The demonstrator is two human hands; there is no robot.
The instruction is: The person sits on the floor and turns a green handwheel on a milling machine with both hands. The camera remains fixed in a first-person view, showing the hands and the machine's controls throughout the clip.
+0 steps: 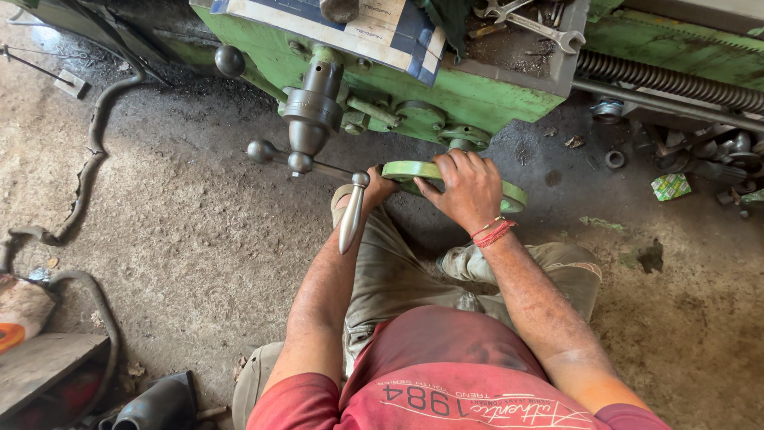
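Green handwheel point(414, 170): mounted at the lower front of a green lathe carriage point(446, 95), lying nearly flat as seen from above, rim curving from centre frame toward the right. Right hand point(469, 189) lies over the top of the rim, fingers curled around its far edge, clenched on the wheel; red thread bands at the wrist. Left hand point(374, 189) sits at the near left part of the rim, partly hidden behind a polished steel lever handle point(351, 216); it touches the wheel, but whether it actually grips cannot be told.

Edges and room: the lever handle hangs just in front of the left wrist. Its cross arm ends in a ball knob point(260, 150) to the left. A second dark ball knob point(229, 60) stands higher up, well apart. The person's knees sit directly under the wheel; open floor lies left of the arms.

Surface and room: dusty, oil-stained concrete floor point(191, 239). A dark hose point(91, 159) snakes along the left. Spanners point(541, 28) lie on top of the machine. A lead screw point(668, 80) runs off right. A small green box point(671, 186) lies on the floor at right.
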